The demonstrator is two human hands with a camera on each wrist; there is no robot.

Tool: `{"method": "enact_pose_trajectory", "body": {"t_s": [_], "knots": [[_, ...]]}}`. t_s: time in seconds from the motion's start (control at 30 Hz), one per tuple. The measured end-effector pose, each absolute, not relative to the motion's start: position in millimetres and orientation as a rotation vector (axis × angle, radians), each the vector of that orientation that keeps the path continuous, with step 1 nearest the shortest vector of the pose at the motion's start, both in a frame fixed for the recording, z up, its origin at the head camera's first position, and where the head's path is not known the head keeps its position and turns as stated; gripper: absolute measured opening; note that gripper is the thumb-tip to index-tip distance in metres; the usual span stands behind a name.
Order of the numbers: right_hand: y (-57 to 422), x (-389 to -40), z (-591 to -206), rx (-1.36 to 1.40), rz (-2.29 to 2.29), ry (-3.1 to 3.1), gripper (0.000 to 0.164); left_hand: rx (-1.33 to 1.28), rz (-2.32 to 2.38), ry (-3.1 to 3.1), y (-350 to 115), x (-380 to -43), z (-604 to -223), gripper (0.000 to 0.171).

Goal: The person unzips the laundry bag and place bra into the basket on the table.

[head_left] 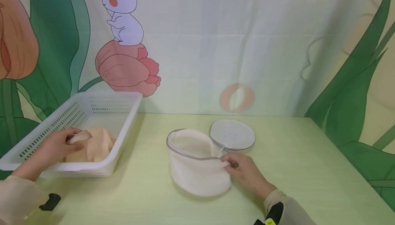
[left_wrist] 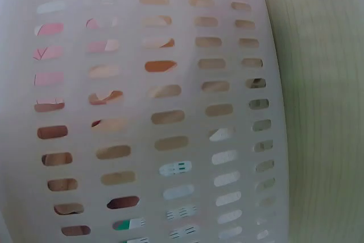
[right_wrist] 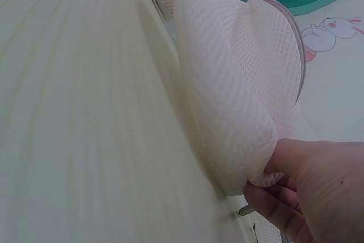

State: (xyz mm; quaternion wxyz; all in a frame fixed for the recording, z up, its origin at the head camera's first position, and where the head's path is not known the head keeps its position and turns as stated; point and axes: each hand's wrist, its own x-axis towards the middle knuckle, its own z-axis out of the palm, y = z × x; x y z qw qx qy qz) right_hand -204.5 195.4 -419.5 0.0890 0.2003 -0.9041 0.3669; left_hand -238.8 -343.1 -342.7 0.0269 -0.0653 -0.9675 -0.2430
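Observation:
A round white mesh laundry bag with a grey-trimmed rim stands on the table, its mouth uncovered. Its round lid lies flipped back behind it. At the bag's right side my right hand pinches the rim between thumb and fingers; the right wrist view shows this hand gripping the mesh fabric. Inside the white plastic basket, my left hand grips a folded peach-coloured cloth. Through the basket's slotted wall, the left wrist view gives only bits of hand and cloth.
The basket stands at the table's left, its raised rim around the left hand. A pale green table extends under everything. Behind it hangs a printed curtain with a rabbit and tulips.

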Motion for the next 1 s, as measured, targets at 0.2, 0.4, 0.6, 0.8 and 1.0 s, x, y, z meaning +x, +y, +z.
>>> {"method": "enact_pose_trajectory", "body": {"t_s": [0.2,0.4,0.6,0.8,1.0], "knots": [[194.9,-204.3,-419.5,0.591,1.088,-2.694,0.018,-0.182,-0.749,-3.015,-343.8,-240.8,-343.8,0.066],[194.9,-204.2,-419.1,0.586,1.089,-2.692,0.018,-0.161,-0.752,-2.976,-343.4,-240.1,-344.5,0.065],[194.8,-204.4,-419.0,0.575,1.077,-2.707,0.019,-0.182,-0.757,-2.919,-342.7,-236.7,-341.7,0.06],[194.5,-206.5,-418.9,0.581,1.065,-2.7,0.02,-0.162,-0.79,-2.869,-341.2,-232.2,-340.4,0.056],[195.9,-206.9,-421.1,0.561,1.059,-2.708,0.02,-0.182,-0.789,-2.847,-337.7,-228.6,-341.7,0.053]]}}
